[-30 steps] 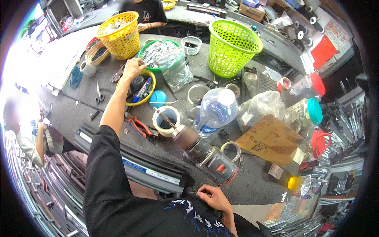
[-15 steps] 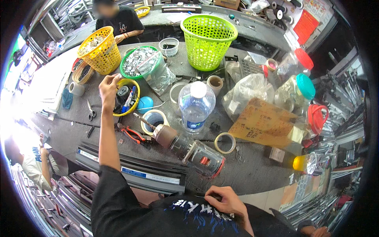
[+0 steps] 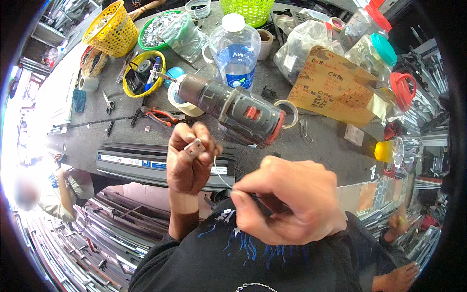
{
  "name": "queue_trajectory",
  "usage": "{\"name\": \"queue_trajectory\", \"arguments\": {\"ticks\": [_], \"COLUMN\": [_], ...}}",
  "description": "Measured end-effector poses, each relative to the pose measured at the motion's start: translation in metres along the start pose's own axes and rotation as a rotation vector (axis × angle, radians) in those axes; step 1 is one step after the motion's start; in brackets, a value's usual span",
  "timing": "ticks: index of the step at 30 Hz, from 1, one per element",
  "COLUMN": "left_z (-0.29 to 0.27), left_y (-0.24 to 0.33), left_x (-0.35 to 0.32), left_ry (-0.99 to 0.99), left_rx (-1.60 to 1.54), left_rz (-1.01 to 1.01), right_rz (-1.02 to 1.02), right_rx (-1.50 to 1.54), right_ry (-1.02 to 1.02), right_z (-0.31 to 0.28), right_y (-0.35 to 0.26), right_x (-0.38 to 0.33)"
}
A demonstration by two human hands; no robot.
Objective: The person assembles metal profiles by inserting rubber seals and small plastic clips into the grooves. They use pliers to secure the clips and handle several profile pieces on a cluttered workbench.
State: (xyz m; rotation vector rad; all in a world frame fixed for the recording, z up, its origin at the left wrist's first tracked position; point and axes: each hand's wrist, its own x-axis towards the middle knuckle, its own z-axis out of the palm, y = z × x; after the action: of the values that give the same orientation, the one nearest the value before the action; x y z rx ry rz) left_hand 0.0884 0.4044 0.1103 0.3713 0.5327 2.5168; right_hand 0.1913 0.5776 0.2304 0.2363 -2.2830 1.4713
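Note:
In front of my chest, my left hand [image 3: 187,163] is closed on a small pale rectangular piece with holes [image 3: 194,148], held between thumb and fingers. To its right, my right hand [image 3: 289,199] pinches one end of a thin white wire [image 3: 222,179], which curves up toward the left hand's fingers. Whether the wire meets the small piece is hard to make out. Just beyond both hands, a cordless drill [image 3: 233,109] lies on its side on the dark table, its bit pointing to the far left. Red-handled pliers [image 3: 160,117] lie beyond my left hand.
A water bottle [image 3: 237,53] stands behind the drill. Farther left are a yellow basket of tools [image 3: 127,87], scissors [image 3: 108,102] and a green basket of metal parts [image 3: 146,44]. Marked cardboard [image 3: 331,87] and lidded jars [image 3: 382,48] fill the right. A co-worker [image 3: 61,190] is at left.
My left hand has come back from the yellow tool basket to my chest, now with the small holed piece. My right hand has risen, still pinching the wire. The view has tilted lower.

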Motion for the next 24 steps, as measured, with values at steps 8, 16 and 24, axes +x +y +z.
{"name": "queue_trajectory", "arguments": {"ticks": [8,16,24], "left_z": [0.007,0.010,0.017], "left_y": [-0.014,-0.018,-0.012], "left_x": [-0.010,-0.012,-0.019], "left_ry": [-0.084,-0.180,0.015], "left_rx": [0.014,-0.030,0.246], "left_rz": [-0.050,-0.073,0.018], "right_rz": [0.054,-0.019,0.179], "right_rx": [0.036,0.009,-0.019], "right_ry": [-0.003,0.021,0.020], "right_z": [0.005,0.009,0.012], "right_y": [-0.004,0.004,0.019], "right_x": [-0.008,-0.012,-0.019]}}
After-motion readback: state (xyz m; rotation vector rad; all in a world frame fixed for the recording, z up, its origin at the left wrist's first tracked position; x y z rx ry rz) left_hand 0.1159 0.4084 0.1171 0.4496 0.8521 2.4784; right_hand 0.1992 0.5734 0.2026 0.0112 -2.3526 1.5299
